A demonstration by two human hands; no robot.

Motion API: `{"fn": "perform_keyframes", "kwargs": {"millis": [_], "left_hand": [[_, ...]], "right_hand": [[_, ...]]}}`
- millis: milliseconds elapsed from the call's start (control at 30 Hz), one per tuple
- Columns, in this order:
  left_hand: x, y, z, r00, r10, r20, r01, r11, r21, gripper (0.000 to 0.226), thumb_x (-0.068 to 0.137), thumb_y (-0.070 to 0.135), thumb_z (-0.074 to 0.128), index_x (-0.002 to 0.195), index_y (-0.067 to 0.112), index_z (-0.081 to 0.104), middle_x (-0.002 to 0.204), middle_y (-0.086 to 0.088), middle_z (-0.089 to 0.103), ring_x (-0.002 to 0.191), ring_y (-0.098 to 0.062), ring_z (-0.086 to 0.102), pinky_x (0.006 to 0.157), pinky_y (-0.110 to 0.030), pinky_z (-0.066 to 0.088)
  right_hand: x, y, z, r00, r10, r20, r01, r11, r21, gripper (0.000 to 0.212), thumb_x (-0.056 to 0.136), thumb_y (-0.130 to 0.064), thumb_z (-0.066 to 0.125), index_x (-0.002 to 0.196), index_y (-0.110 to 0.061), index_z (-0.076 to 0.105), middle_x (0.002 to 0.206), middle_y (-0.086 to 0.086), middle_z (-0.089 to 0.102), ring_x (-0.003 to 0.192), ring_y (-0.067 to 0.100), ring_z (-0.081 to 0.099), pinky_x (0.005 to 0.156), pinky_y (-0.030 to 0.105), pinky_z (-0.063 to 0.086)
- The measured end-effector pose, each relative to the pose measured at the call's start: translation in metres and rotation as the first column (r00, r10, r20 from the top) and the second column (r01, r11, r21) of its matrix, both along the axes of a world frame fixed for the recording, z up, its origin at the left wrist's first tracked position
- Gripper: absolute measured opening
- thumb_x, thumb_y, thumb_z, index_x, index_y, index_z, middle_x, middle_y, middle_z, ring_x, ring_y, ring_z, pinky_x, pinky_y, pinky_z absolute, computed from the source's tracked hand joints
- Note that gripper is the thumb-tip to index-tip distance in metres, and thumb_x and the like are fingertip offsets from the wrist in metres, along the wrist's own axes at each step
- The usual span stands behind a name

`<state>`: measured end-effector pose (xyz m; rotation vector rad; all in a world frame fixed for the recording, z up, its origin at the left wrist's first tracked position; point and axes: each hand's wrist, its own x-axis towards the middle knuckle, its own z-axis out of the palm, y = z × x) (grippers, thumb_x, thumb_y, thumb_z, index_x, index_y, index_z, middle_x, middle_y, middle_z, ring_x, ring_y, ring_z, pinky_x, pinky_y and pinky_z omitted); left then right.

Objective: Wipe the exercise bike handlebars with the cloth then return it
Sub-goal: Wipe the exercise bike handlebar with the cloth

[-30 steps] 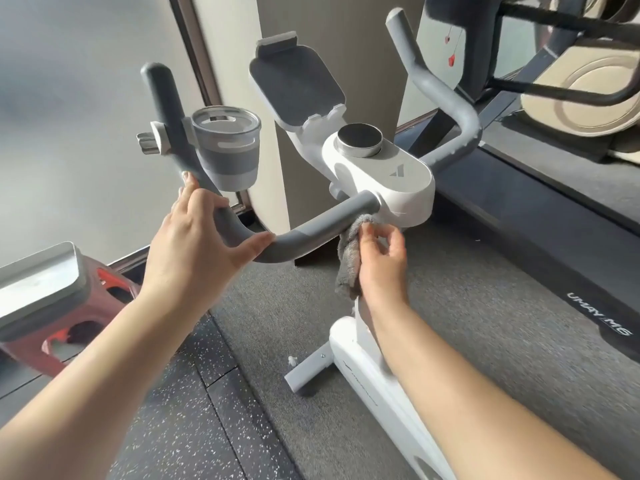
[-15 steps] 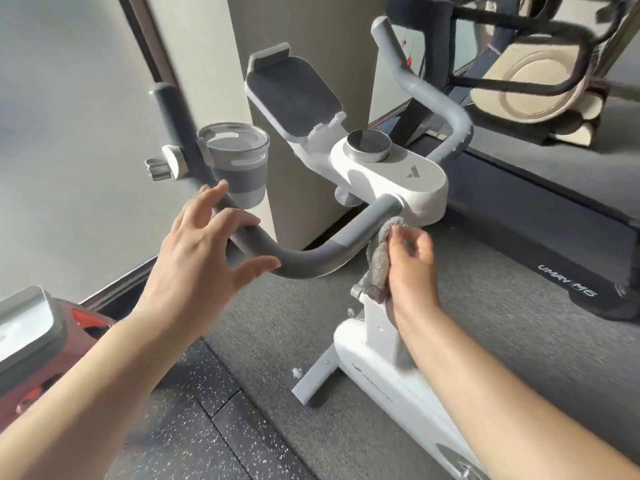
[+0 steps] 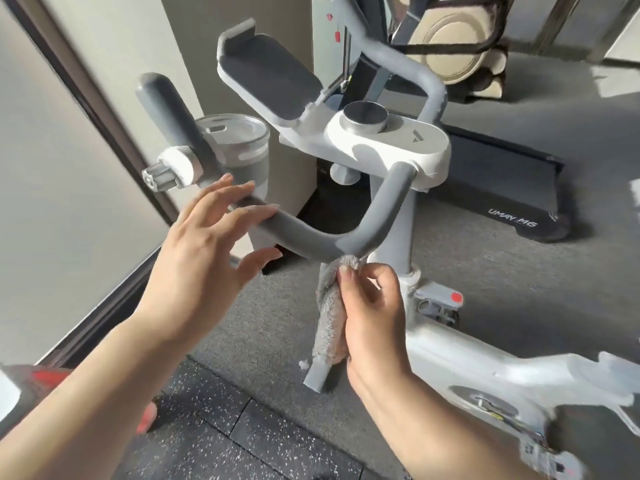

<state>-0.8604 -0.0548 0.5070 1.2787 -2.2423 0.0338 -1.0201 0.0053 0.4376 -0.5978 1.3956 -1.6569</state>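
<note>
Two bare forearms reach in from the near edge, one hand each. The right hand (image 3: 372,313) is nearest the white bike frame (image 3: 485,355); its fingers are curled and pinched around one grey cloth (image 3: 330,317), which hangs in a bunched strip down the thumb side of the hand. The top of the cloth touches the underside of the left handlebar (image 3: 311,237) at the low point of its bend, just beside where the bar climbs to the console. The left hand (image 3: 204,251) sits on the far side of that same bend from the cloth, fingers spread wide and loose; the fingertips lie over the bar and the thumb reaches under it, but the hand is motion-blurred, so I cannot tell whether it actually touches the bar.

Going outward from the left handlebar: one cup holder (image 3: 239,150) and one grey knob (image 3: 162,176) are clamped on its upright end. Beyond the bend stands one white console (image 3: 391,142) with one round dial (image 3: 365,117) on top, and behind it one tilted tablet tray (image 3: 270,81). There are two handlebars in all; the right handlebar (image 3: 408,71) rises past the console, well apart from both hands. Farther still lies one dark treadmill deck (image 3: 502,188) on the grey carpet, and another exercise machine (image 3: 453,39) stands beyond it.
</note>
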Motion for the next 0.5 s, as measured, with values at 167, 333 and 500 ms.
{"fn": "perform_keyframes", "kwargs": {"millis": [167,333,500], "left_hand": [[0.031,-0.005,0.012,1.0,0.01,0.001,-0.01,0.997,-0.078,0.037,0.081,0.022,0.068,0.118,0.018,0.063,0.133,-0.004,0.053,0.125,-0.026,0.045,0.109,-0.039,0.03],[0.05,-0.01,0.017,0.999,0.021,0.025,-0.018,0.996,-0.087,0.036,0.083,0.015,0.067,0.119,0.017,0.062,0.135,-0.002,0.052,0.13,-0.026,0.039,0.11,-0.04,0.028],[0.053,-0.009,0.018,1.0,0.021,-0.01,-0.021,0.998,-0.058,0.036,0.082,0.013,0.067,0.117,0.019,0.063,0.142,-0.002,0.044,0.135,-0.02,0.034,0.11,-0.037,0.029]], "right_hand": [[0.015,-0.005,-0.003,0.98,-0.197,0.028,0.196,0.979,0.054,0.017,0.085,-0.034,0.066,0.076,-0.027,0.053,0.082,0.007,0.064,0.08,0.023,0.062,0.079,0.043,0.05],[0.04,-0.007,0.002,0.975,-0.203,0.094,0.194,0.977,0.091,0.022,0.086,-0.036,0.064,0.079,-0.019,0.053,0.084,0.013,0.067,0.084,0.032,0.067,0.084,0.053,0.054],[0.078,-0.022,0.021,0.95,-0.058,0.307,0.036,0.996,0.077,0.023,0.079,-0.03,0.074,0.087,-0.012,0.062,0.09,0.015,0.071,0.085,0.03,0.068,0.079,0.042,0.055]]}}
